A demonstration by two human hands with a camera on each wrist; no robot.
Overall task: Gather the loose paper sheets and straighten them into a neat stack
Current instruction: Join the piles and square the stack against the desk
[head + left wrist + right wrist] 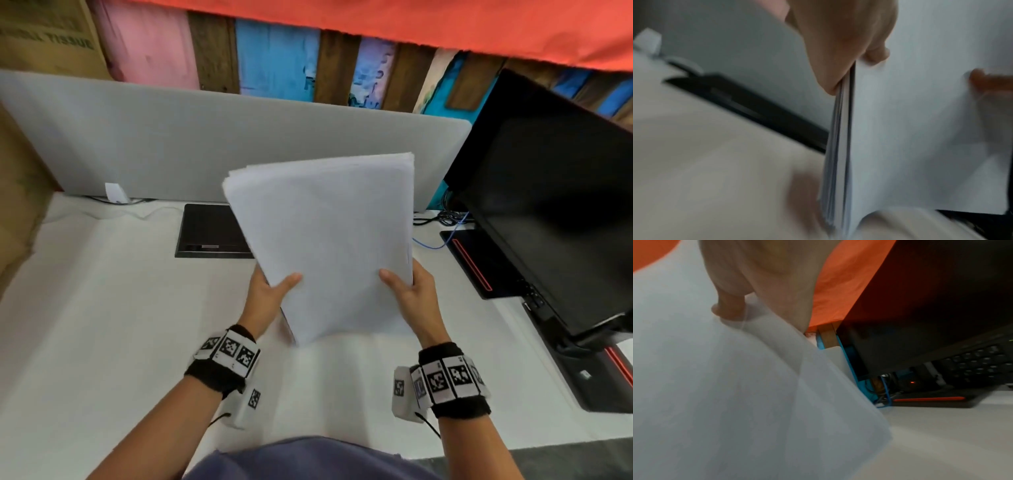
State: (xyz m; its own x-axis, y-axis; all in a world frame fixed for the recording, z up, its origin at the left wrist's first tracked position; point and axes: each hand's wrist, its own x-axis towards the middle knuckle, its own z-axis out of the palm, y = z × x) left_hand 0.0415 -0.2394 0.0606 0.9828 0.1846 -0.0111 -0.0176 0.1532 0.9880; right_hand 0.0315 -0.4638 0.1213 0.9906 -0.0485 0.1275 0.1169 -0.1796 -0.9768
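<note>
Head: both hands on the paper stack [325, 240], held upright and tilted, lower corner down at the white desk [102, 308], whether it touches I can't tell. Left hand [270, 294] grips the stack's left edge low down, thumb across the front sheet, fingers hidden behind. Right hand [414, 294] grips the right edge at about the same height, thumb on the front, fingers behind. Top edges of the sheets not flush, slight fanning at the upper left corner. Black flat device [209, 229] lies on the desk beyond the left hand, partly behind the stack. Monitor [548, 205] off to the right of the right hand

Left wrist (blurred): left hand [842, 40] pinches the stack [910, 129] edge-on, thumb tip on the front face, fingers on the back. Sheet edges show as uneven layers below the hand. Right thumb visible further across the front sheet

Right wrist (blurred): right hand [760, 280] closed on the stack [715, 386], thumb pressing the front sheet, which bows under it. Keyboard [978, 366] and blue cable [887, 394] right of the hand
</note>
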